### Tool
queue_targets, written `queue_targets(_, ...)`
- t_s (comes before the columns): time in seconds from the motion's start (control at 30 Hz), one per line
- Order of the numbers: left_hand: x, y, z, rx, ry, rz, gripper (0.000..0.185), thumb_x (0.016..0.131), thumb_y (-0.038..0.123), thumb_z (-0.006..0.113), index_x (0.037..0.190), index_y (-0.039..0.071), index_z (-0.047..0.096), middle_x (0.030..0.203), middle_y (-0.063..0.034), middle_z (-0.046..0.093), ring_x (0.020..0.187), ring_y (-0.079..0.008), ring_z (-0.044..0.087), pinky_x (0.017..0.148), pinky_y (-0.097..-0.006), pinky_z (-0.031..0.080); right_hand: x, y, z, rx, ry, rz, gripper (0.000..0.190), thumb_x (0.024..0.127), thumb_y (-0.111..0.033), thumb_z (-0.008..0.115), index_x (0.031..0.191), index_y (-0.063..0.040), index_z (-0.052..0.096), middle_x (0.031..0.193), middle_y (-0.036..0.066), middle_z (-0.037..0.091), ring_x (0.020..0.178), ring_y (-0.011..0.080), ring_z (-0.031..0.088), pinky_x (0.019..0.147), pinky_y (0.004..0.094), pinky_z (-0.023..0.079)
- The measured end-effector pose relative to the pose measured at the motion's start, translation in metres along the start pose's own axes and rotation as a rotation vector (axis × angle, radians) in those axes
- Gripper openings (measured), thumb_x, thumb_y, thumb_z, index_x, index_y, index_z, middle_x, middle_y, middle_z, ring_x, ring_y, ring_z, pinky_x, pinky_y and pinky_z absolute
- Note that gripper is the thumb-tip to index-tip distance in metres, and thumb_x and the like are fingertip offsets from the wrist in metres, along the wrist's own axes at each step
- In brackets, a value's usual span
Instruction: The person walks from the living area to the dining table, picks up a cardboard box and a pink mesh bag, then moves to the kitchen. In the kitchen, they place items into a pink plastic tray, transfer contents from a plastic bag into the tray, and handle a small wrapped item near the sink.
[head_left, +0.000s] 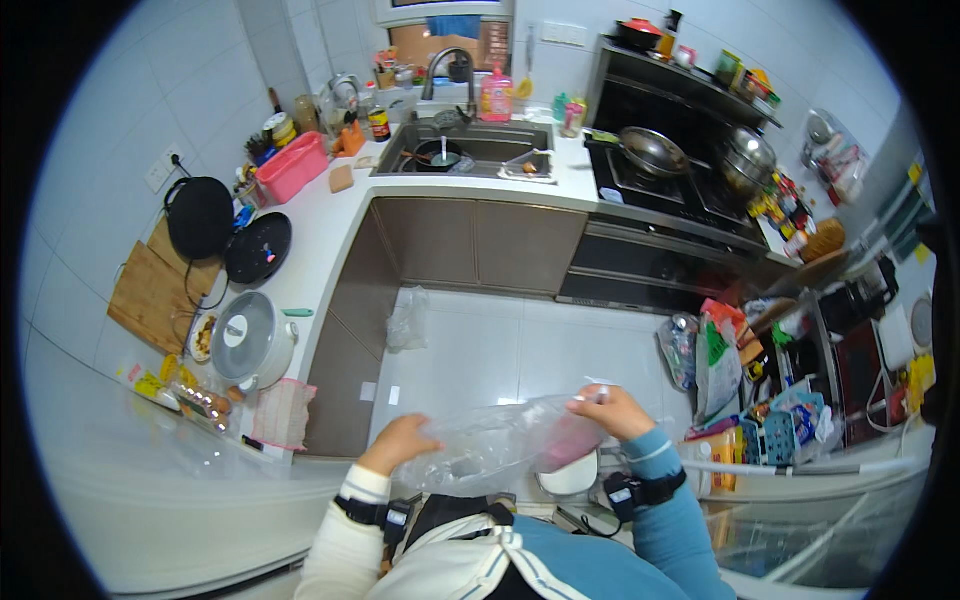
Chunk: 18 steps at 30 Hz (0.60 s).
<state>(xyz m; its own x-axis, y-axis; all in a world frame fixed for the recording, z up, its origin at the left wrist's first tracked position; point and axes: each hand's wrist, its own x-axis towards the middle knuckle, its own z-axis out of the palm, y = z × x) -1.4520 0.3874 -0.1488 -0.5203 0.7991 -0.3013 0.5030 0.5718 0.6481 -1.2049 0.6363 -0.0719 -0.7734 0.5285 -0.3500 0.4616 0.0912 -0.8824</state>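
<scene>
Stretched between my two hands is a clear plastic bag (487, 442), held in front of my waist above the floor. My left hand (402, 444) pinches its left end between thumb and fingers. At the other end, my right hand (615, 412) grips a gathered corner of the film. Something pinkish shows through the bag's right part; whether it lies inside or behind cannot be made out. A white rounded object (570, 476) is partly visible below the right end of the bag.
A worktop (330, 225) bends around the left to a sink (517, 139) and a gas hob (649, 187). Another clear plastic bag (409, 319) lies on the tiled floor (480, 337) by the cabinets. Filled bags (716, 367) and a blue basket (772, 439) crowd the right side.
</scene>
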Motion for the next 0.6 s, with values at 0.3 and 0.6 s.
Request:
queue_targets(0.3, 0.183, 0.116, -0.096, 0.276, 0.828, 1.147, 0.029, 0.084, 0.014, 0.058, 0.112, 0.013, 0.062, 0.112, -0.0086, 0.062, 0.096, -0.0341, 0.059, 0.079, -0.0415, 0.051, 0.055, -0.026, -0.06, -0.176, 0.861, -0.46, 0.015, 0.085, -0.013, 0.065, 0.079, -0.001, 0.057, 0.068, 0.003, 0.052, 0.062, 0.0134, 0.05, 0.057, 0.0293, 0.04)
queue_targets(0.6, 0.305, 0.011, -0.091, -0.085, -0.627, 0.003, 0.031, 0.087, 0.01, 0.053, 0.116, 0.011, 0.063, 0.101, -0.0121, 0.065, 0.074, -0.0215, 0.067, 0.06, -0.0292, 0.054, 0.148, 0.004, -0.065, -0.186, 0.252, 0.214, 0.027, 0.083, -0.028, 0.069, 0.083, -0.001, 0.064, 0.064, 0.008, 0.058, 0.06, 0.0152, 0.051, 0.059, 0.0311, 0.044)
